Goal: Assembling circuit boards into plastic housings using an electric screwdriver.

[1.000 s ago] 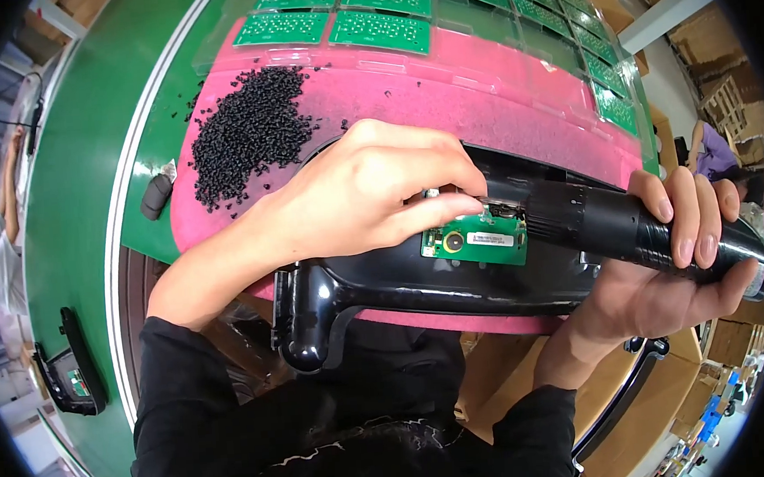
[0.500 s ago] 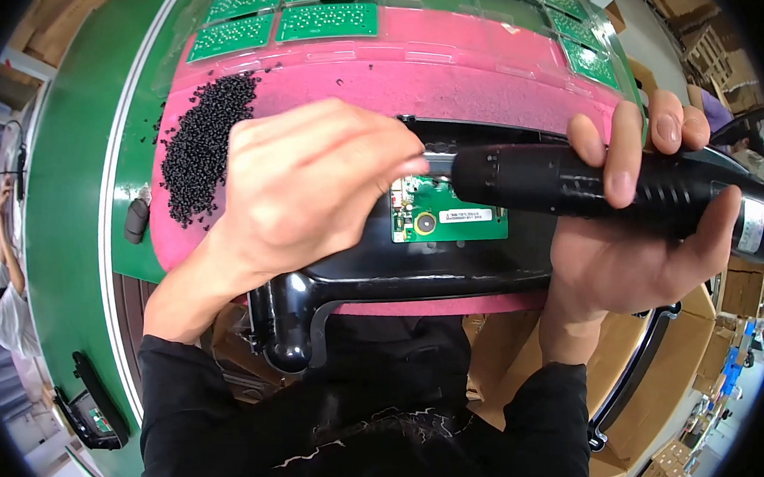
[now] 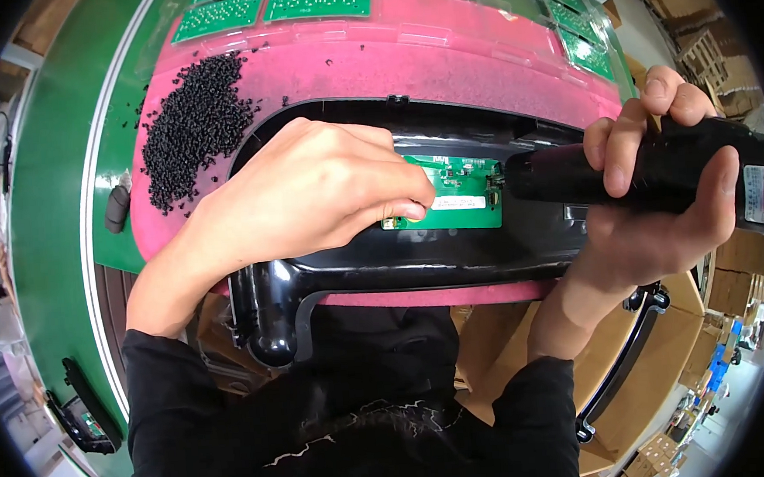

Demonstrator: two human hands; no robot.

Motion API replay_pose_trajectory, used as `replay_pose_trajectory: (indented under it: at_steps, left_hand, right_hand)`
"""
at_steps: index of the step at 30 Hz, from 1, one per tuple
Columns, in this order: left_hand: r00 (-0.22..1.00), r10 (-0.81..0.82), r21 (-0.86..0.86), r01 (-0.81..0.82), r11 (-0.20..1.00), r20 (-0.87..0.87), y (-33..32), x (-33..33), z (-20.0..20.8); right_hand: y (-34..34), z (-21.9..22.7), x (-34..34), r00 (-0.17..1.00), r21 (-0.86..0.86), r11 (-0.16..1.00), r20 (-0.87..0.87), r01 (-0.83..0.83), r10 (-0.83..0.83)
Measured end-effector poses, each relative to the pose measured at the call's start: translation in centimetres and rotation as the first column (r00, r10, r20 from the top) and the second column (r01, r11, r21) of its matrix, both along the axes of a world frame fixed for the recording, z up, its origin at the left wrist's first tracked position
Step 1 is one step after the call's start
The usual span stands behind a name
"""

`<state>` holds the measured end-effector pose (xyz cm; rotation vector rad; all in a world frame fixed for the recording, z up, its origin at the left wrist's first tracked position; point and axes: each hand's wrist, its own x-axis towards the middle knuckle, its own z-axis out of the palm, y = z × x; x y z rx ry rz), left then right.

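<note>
My right hand [image 3: 649, 178] grips a black electric screwdriver [image 3: 562, 173] lying almost level, its front end pointing left at the right edge of a green circuit board [image 3: 451, 219]. The board lies inside a long, glossy black plastic housing [image 3: 419, 267]. Over the left part of the board, my left hand [image 3: 322, 185] is closed, thumb and fingertips pinched together. Whatever that pinch may hold is hidden. A heap of small black screws [image 3: 196, 127] rests on the pink mat [image 3: 319, 72], beyond my left hand.
Clear plastic trays [image 3: 422, 35] with several green boards [image 3: 319, 1] stand at the far side. A small dark object [image 3: 118, 208] sits on the green tabletop [image 3: 64, 258] at left, with another black housing [image 3: 82, 410] nearer. An open cardboard box [image 3: 660, 353] holding black parts is at lower right.
The screwdriver has shifted right, away from my left hand, to the board's right edge. My left hand has dropped slightly over the board. The whole view has shifted a little.
</note>
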<state>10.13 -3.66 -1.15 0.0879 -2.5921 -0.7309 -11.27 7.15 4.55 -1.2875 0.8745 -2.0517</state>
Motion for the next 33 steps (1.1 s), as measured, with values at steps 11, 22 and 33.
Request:
replay_pose_trajectory:
  at_steps: [11,22,33]
  left_hand:
    - [0.971,0.062,0.129,-0.094,0.987,0.233,0.7,0.3,0.5]
    - [0.979,0.048,0.150,-0.079,0.985,0.200,0.8,0.2,0.0]
    - [0.999,0.027,0.030,-0.026,0.999,-0.044,1.6,-0.3,-1.0]
  right_hand:
    - [0.4,-0.7,0.1,0.988,0.055,0.994,-0.113,-0.097,0.103]
    - [1.6,-0.7,1.5,0.999,-0.041,0.999,-0.043,-0.034,0.032]
    - [4.0,-2.0,3.1,0.959,-0.397,0.908,0.183,-0.131,0.218]
